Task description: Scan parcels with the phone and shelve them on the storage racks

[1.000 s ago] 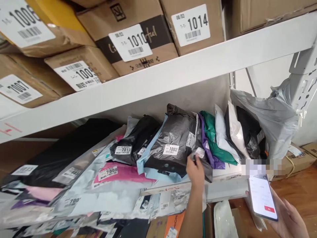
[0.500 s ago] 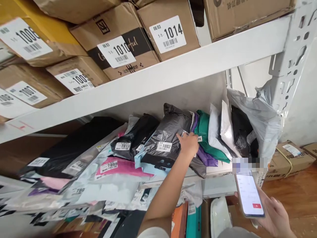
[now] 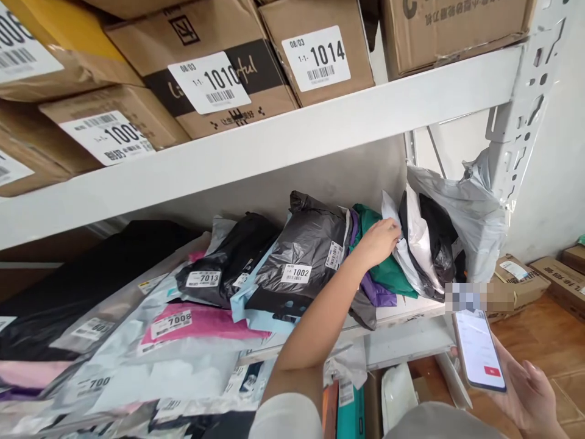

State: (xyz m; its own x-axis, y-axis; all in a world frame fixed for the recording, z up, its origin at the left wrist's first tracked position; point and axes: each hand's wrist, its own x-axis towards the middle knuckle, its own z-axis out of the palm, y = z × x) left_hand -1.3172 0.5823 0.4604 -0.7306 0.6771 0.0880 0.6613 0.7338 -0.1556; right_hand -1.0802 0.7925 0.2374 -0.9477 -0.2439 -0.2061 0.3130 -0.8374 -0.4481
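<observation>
My left hand (image 3: 378,241) reaches over the shelf, its fingers closed on the upper edge of a pale plastic mailing bag (image 3: 408,266). Left of that bag stand a green bag (image 3: 388,275) and a purple one (image 3: 381,294). A dark grey bag (image 3: 315,241) labelled 1002 leans beside them, partly behind my forearm. On the right are a white bag (image 3: 418,231), a black bag (image 3: 439,235) and a large silvery bag (image 3: 475,213). My right hand (image 3: 525,381) holds a smartphone (image 3: 478,350) with its screen lit; the area above the phone is pixelated.
A white shelf beam (image 3: 283,137) crosses above, carrying cardboard boxes (image 3: 269,79) with number labels. At the right stands a perforated post (image 3: 525,110). More labelled parcels lie left, including a pink one (image 3: 201,326). Cartons (image 3: 516,286) sit on the floor beyond the post.
My left hand has moved right, from the 1002 bag to the pale bag, and has pulled its edge leftward. The phone has shifted slightly right, and the view has come a little closer.
</observation>
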